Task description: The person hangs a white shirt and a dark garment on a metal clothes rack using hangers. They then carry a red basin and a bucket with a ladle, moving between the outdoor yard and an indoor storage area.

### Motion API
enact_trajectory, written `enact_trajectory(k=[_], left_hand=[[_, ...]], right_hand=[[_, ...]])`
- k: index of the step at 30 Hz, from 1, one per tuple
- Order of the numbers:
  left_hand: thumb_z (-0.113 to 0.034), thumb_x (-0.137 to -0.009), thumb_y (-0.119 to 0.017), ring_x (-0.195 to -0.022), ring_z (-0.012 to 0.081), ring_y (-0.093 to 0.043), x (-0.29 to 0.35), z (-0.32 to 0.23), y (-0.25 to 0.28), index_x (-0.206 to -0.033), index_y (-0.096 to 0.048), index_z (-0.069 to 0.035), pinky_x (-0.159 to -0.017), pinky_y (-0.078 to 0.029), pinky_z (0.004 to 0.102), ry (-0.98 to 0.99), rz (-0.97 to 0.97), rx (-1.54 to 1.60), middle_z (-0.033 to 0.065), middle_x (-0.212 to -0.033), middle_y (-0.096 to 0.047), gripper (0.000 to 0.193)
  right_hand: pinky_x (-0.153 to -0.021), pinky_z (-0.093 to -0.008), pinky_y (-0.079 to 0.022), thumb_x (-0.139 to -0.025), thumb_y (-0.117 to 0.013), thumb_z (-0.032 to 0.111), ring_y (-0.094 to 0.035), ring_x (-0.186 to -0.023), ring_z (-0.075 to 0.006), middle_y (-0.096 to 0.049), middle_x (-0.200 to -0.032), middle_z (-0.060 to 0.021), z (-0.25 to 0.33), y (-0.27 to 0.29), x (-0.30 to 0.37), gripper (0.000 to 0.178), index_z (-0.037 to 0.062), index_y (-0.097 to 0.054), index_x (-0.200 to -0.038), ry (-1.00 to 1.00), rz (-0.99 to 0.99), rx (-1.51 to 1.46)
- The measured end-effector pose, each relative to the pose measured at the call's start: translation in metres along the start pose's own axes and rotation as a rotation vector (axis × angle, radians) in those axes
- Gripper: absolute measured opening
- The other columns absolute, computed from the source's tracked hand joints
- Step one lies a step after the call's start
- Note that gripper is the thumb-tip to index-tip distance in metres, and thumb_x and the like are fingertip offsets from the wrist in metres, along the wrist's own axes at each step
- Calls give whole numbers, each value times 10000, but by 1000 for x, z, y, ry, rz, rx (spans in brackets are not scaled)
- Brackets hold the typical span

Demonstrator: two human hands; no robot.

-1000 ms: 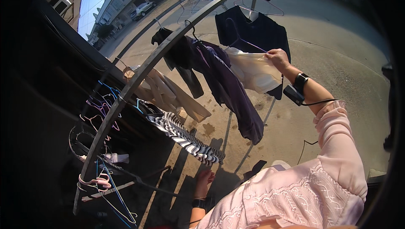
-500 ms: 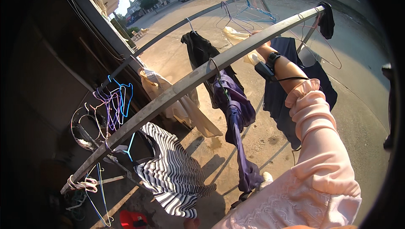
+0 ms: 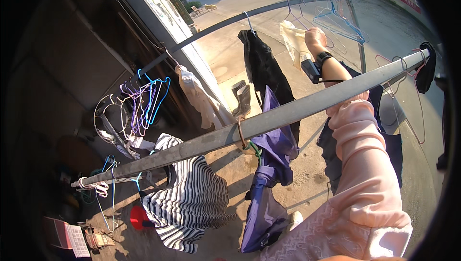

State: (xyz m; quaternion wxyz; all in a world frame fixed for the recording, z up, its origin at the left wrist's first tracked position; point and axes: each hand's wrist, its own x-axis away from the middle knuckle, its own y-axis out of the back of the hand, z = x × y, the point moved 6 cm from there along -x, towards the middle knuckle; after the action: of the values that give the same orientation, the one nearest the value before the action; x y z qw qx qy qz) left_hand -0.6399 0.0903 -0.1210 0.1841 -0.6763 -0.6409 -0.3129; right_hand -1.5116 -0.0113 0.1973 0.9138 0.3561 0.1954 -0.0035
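Observation:
My right hand (image 3: 315, 38) reaches past the near rail to the far side of the rack. Its fingers are closed on the edge of a cream garment (image 3: 294, 39), right below a purple hanger (image 3: 296, 17) hooked on the far rail; the fingertips are partly hidden. A black strap and a small black box (image 3: 311, 70) sit on that wrist. To its left, a black garment (image 3: 261, 61) hangs from the far rail. A folded purple umbrella (image 3: 269, 179) hangs by its hook from the near rail. My left hand is out of sight.
The near metal rail (image 3: 288, 116) crosses over my forearm; the far rail (image 3: 225, 24) runs behind. Blue hangers (image 3: 338, 18) hang right of my hand. A striped shirt (image 3: 187, 193), dark garment (image 3: 391, 155), purple hangers (image 3: 139, 107) and grey boots (image 3: 241, 98) are around.
The view has shifted, so the near rail now crosses my forearm rather than my hand. My right hand, formerly mostly hidden behind the rail, shows closed at the cream garment.

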Motion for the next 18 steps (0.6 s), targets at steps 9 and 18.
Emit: enact_trajectory(k=[9,18], left_hand=[[-216,-802,-534,-557,114,-473,12,3,-11,-670,-541,-42,-516,-412,264,10,55,-94,22,-632,-514,219],[-228,-808,-541,-617,147,-533,-3,2,-19,-777,-611,-13,-568,-441,275,26,11,-106,52,-697,-576,228]], right_hand=[[-793,-365,-466,-774,-498,188,-590,-935,-309,-612,-980,-157,-29,-10,-5,233,81,-661,-903,-63,15,29],[-891,-406,-381,-845,-460,350,-469,-1088,-296,-542,-1110,-121,-33,10,15,328,115,-580,-1039,119,-126,153]])
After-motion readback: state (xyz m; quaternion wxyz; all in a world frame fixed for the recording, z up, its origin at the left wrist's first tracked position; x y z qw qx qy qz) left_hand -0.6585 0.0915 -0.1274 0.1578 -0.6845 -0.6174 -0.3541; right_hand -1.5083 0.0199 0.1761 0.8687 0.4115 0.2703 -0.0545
